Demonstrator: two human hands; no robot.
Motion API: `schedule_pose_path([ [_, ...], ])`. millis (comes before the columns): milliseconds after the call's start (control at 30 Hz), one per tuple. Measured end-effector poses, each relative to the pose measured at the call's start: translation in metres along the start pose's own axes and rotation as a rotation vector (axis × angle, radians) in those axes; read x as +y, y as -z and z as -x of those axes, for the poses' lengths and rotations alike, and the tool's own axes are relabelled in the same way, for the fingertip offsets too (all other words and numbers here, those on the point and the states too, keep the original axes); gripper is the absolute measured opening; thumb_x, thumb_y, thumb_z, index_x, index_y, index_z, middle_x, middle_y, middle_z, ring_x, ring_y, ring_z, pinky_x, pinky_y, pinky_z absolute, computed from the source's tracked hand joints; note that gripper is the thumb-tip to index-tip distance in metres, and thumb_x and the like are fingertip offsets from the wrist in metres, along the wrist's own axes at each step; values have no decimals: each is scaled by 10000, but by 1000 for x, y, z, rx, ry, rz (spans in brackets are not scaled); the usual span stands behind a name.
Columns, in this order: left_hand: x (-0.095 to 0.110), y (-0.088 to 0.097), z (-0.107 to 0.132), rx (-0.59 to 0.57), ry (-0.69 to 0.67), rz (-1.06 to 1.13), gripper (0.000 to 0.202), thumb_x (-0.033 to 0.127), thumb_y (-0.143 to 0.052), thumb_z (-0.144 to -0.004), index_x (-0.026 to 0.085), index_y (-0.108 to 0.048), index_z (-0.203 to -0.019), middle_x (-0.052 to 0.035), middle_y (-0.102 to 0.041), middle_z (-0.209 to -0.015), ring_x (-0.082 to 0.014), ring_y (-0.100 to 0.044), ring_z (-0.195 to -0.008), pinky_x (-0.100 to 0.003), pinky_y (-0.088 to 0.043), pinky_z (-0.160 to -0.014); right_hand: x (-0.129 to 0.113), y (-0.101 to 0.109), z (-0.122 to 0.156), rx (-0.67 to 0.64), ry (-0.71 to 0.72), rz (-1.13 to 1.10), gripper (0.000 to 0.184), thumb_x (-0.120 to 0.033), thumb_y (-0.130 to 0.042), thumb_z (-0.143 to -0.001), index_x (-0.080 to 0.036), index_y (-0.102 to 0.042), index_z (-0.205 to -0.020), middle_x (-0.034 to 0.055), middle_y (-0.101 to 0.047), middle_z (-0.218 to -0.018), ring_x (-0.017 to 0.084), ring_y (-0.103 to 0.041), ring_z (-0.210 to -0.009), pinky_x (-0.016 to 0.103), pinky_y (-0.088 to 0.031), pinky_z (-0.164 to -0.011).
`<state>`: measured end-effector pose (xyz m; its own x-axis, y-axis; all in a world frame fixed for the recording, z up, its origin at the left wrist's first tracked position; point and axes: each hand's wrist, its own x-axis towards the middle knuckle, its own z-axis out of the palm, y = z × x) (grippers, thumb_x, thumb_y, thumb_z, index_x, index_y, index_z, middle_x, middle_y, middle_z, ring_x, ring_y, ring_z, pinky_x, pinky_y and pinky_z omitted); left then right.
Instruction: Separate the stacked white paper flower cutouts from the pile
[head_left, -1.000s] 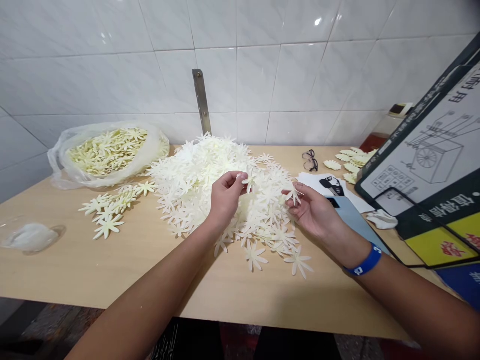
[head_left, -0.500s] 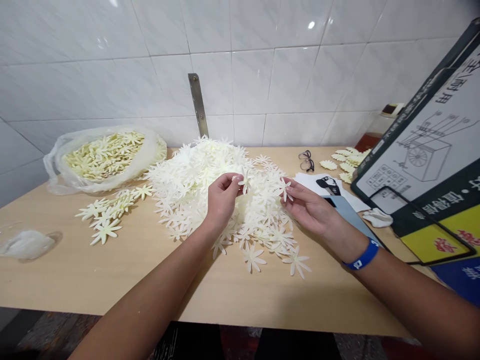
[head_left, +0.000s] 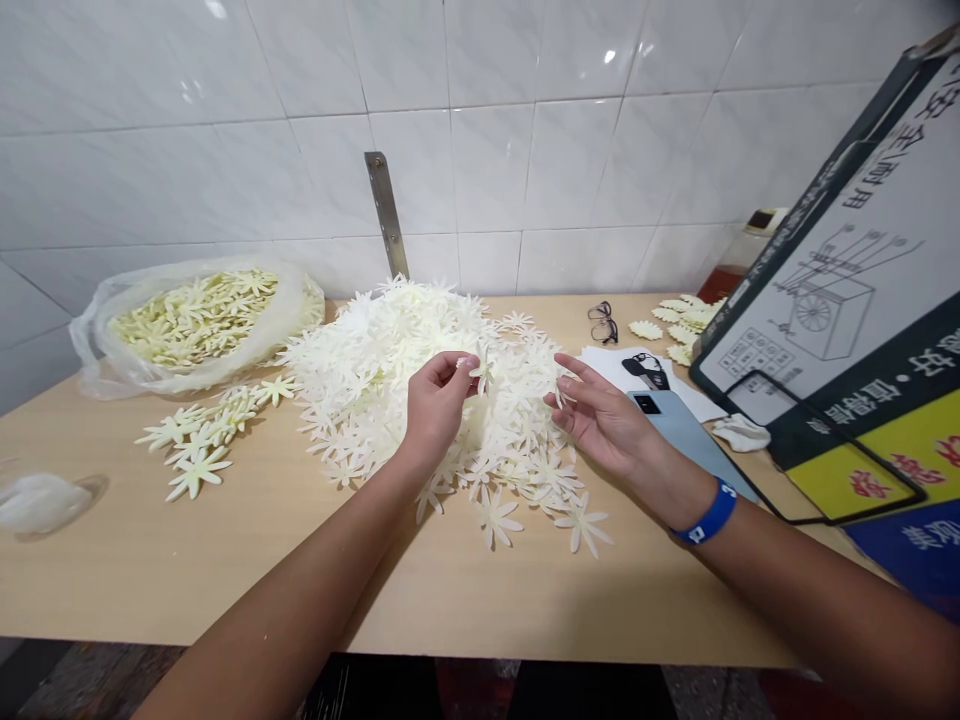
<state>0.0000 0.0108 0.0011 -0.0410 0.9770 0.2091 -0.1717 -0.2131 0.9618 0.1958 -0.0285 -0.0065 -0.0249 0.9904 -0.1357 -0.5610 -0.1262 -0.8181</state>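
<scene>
A big heap of white flower-shaped cutouts (head_left: 390, 360) lies in the middle of the wooden table (head_left: 225, 560). My left hand (head_left: 431, 405) hovers over the heap, its thumb and fingers pinched on one small white flower cutout (head_left: 481, 374). My right hand (head_left: 600, 415) is palm up beside it, fingers loosely curled at another flower at the heap's right edge; whether it grips that one I cannot make out. A blue wristband (head_left: 709, 512) sits on my right wrist.
A plastic bag of yellowish flowers (head_left: 191, 315) lies at back left, a short row of them (head_left: 202, 435) beside it. A phone (head_left: 679, 425), glasses (head_left: 604, 322), white paper and more petals (head_left: 682, 320) lie right. A large printed box (head_left: 847, 300) leans at the right edge.
Both hands have stayed over the heap, drifting slightly left in view as the head turned. The right hand's fingers have loosened a little around its flower.
</scene>
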Motion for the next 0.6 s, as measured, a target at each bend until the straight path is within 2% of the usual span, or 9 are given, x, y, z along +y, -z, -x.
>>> schedule_pose_path([
  [167, 1, -1, 1, -1, -13, -21, 215, 375, -726, -740, 172, -665, -771, 13, -609, -701, -97, -572, -640, -242, -495, -672, 1, 6, -7, -1, -31, -72, 449, -144, -787, -704, -283, -606, -1089, -52, -591, -793, 98, -641, -755, 232, -590, -754],
  [367, 2, -2, 2, 1, -13, -21, 200, 356, -728, -726, 170, -658, -742, 9, -612, -690, -99, -570, -628, -238, -497, -655, 4, 7, -10, 21, -2, -31, 332, -137, -815, -670, -242, -607, -908, -53, -597, -807, 74, -616, -707, 200, -570, -747],
  [500, 1, -2, 2, -13, -25, -21, 213, 368, -730, -726, 168, -659, -748, 8, -612, -698, -98, -562, -642, -227, -492, -648, 6, 7, -10, 21, 27, 24, 298, -173, -842, -650, -220, -614, -836, -21, -644, -843, 96, -622, -731, 236, -566, -777],
  [600, 2, -2, 3, -47, -44, -38, 222, 386, -724, -742, 173, -665, -767, 8, -611, -712, -98, -554, -663, -214, -487, -644, 5, 5, -8, 43, 43, 94, 269, -225, -867, -623, -196, -622, -731, -10, -642, -798, 105, -608, -708, 237, -560, -711],
])
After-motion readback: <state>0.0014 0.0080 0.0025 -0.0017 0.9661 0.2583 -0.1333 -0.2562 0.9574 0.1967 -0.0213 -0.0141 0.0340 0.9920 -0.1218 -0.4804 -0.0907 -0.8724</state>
